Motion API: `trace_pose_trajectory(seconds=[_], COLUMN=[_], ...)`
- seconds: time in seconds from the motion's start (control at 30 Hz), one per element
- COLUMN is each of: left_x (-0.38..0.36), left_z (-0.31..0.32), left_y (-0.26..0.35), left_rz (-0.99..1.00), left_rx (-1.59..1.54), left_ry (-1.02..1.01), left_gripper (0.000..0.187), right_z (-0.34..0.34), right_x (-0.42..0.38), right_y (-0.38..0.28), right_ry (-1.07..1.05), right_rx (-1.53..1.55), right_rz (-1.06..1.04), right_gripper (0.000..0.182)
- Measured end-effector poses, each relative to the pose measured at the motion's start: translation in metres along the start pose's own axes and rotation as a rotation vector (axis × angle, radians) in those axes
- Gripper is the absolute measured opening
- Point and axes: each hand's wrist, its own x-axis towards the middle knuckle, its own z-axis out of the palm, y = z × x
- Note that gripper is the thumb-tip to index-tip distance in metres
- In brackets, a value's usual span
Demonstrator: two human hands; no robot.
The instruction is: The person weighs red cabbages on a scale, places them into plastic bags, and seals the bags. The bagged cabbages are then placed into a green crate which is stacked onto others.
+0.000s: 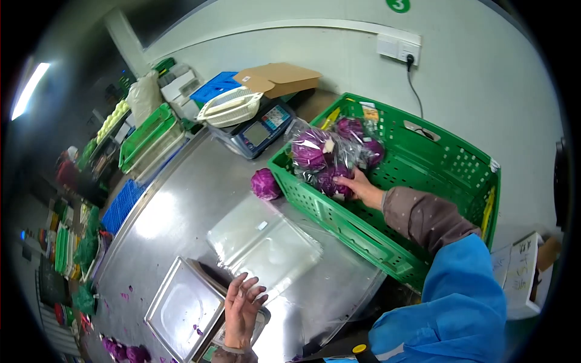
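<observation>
My right hand (361,188) reaches into the left end of a green plastic crate (339,221), its fingers closed around a red cabbage (333,180) in clear plastic wrapping. Other wrapped red cabbages (310,150) lie against it in the same end of the crate. My left hand (243,308) is raised with nothing in it, fingers apart and slightly curled. It is beside the steel pan of a scale (184,308) and the near end of a stack of clear plastic bags (260,242). One unwrapped red cabbage (265,184) rests on the steel table, just outside the crate.
At the back of the steel table (163,212) stands a second scale (260,130), with a white basket (230,107) and cardboard (278,78) on it. Purple cabbages (124,351) sit at the lower left. A white box (514,275) is at right, below the crate.
</observation>
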Motion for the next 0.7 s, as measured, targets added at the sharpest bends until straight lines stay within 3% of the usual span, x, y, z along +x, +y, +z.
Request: trace_pose_trajectory(seconds=[0.07,0.13,0.27,0.33,0.47,0.6,0.7], left_x=[-0.010,-0.021,-0.044,-0.057,-0.089,-0.132,-0.168], left_z=[-0.015,-0.028,-0.051,-0.059,-0.078,-0.116,-0.167], left_y=[-0.008,-0.014,-0.025,-0.037,-0.054,-0.050,-0.034], left_rz=[-0.062,-0.074,-0.111,-0.116,-0.071,0.042,0.197], left_rx=[-0.041,-0.081,-0.085,-0.035,-0.104,-0.019,0.096], left_ry=[0.118,0.169,0.222,0.269,0.292,0.377,0.577], left_gripper=[0.050,0.044,0.038,0.038,0.038,0.035,0.032], right_z=[0.002,0.014,-0.026,-0.070,-0.135,-0.132,-0.108], right_x=[0.033,0.039,0.036,0.040,0.048,0.041,0.028], right_y=[0.044,0.058,0.066,0.054,-0.004,-0.053,-0.074], right_ry=[0.028,0.241,0.111,0.049,0.122,0.193,0.207], right_rx=[-0.080,-0.238,-0.349,-0.392,-0.586,-0.705,-0.749], right_rz=[-0.179,-0.174,-0.202,-0.167,-0.069,-0.069,-0.073], right_gripper=[0.076,0.071,0.066,0.064,0.058,0.053,0.050])
